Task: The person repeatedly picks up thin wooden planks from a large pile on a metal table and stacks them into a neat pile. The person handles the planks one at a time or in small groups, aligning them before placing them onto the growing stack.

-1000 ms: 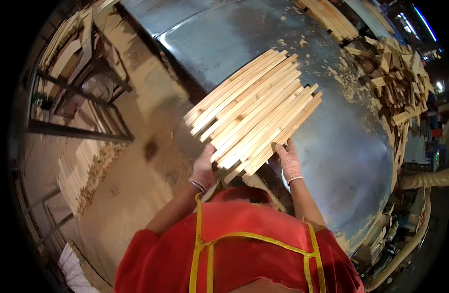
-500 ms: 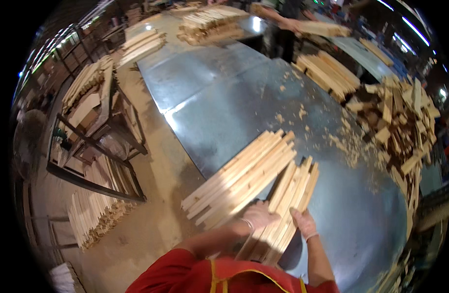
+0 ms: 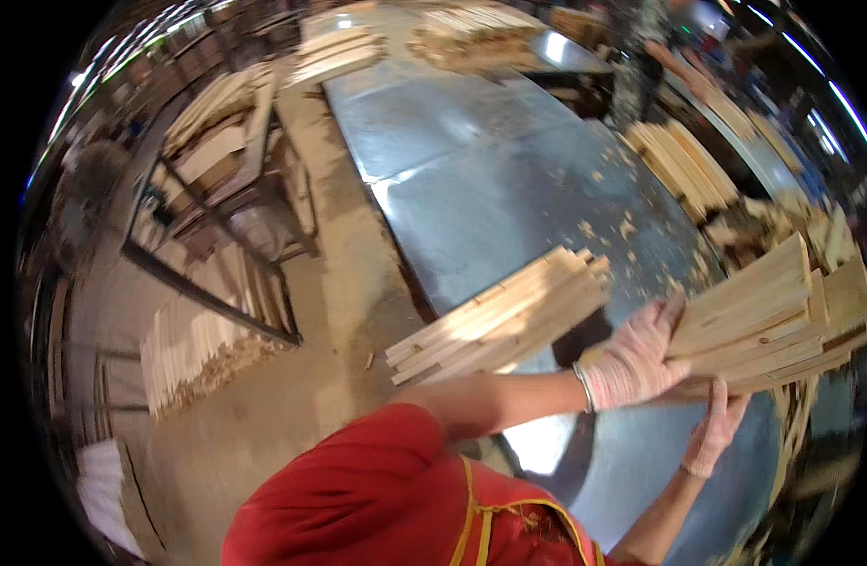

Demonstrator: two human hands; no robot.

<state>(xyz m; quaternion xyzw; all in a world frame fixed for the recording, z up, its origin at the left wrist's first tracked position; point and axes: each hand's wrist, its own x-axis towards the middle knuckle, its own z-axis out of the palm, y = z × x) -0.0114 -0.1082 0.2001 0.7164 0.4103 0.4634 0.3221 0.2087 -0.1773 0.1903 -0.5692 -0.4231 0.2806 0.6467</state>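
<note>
A bundle of wooden strips [image 3: 750,325] is lifted over the right side of the metal-topped table, its far ends pointing right. My left hand [image 3: 632,360], in a pale knit glove, grips the bundle from above near its left end. My right hand [image 3: 715,429], gloved too, holds it from below at the near edge. Parts of the fingers are hidden by the wood. To the left, a second stack of wooden strips [image 3: 504,316] lies over the left edge of the tabletop [image 3: 471,189].
Scrap wood [image 3: 735,236] is heaped at the right, partly behind the bundle. Planks [image 3: 683,165] lie at the table's far right, near another person's arm [image 3: 688,71]. A metal-framed rack [image 3: 216,292] with wood stands left. More strip stacks [image 3: 476,33] lie at the far end.
Both hands have raised the bundle off the tabletop and swung it to the right, turning it. The view has shifted; the other stack stays on the table.
</note>
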